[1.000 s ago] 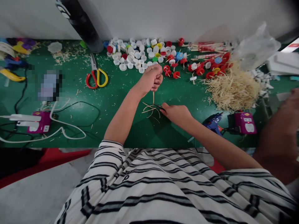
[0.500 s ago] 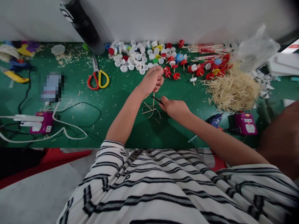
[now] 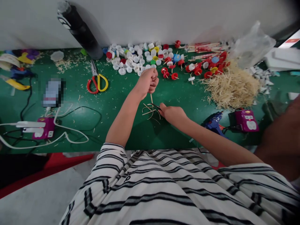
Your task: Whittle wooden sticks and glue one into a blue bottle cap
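My left hand [image 3: 147,82] is closed in a fist around a thin wooden stick [image 3: 151,98], whose lower end sticks out beneath the fingers. Lower and to the right, my right hand [image 3: 172,114] grips a tool with a thin dark blade [image 3: 155,106]. The blade reaches left to the stick's lower end; its handle is hidden in the fingers, so its exact kind cannot be made out. Right under the blade, several curled wood shavings [image 3: 150,112] lie on the green tabletop [image 3: 126,125].
Scissors [image 3: 97,82] and a black bottle [image 3: 81,32] stand left of many bottle caps [image 3: 137,59]. Right are red cap pieces [image 3: 198,69], a shavings heap [image 3: 234,87], a blue glue gun [image 3: 214,123] and a purple socket box [image 3: 247,120]. Another person's arm [image 3: 280,137] is far right.
Both hands appear slightly further left, along with a small shift of the whole view. The blade now sits nearer the stick's lower end. More of the blue glue gun shows beside my right forearm.
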`<state>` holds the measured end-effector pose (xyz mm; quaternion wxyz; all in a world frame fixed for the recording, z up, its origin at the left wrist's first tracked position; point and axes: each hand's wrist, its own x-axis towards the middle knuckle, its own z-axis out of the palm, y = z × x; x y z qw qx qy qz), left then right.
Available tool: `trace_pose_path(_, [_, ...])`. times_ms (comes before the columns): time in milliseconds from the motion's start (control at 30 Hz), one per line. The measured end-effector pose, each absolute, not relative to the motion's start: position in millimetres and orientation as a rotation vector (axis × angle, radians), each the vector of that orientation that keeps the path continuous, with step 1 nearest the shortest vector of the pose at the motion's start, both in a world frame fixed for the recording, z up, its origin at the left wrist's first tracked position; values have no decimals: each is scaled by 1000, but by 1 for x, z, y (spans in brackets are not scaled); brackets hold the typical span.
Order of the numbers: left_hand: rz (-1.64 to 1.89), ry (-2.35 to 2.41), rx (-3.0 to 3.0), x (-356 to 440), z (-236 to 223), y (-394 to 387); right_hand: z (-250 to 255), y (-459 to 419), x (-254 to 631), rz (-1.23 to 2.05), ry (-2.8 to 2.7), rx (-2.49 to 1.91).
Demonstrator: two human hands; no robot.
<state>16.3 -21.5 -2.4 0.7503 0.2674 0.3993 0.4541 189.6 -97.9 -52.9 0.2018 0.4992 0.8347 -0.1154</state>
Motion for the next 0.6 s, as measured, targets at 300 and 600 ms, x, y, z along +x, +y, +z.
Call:
trace_pose_path(300, [1018, 879, 812, 14, -8, -21, -48, -103, 187, -359, 2286, 1369])
trace_pose_path(600, [1008, 925, 898, 19, -10, -24, -33, -87, 188, -155, 2437, 1459])
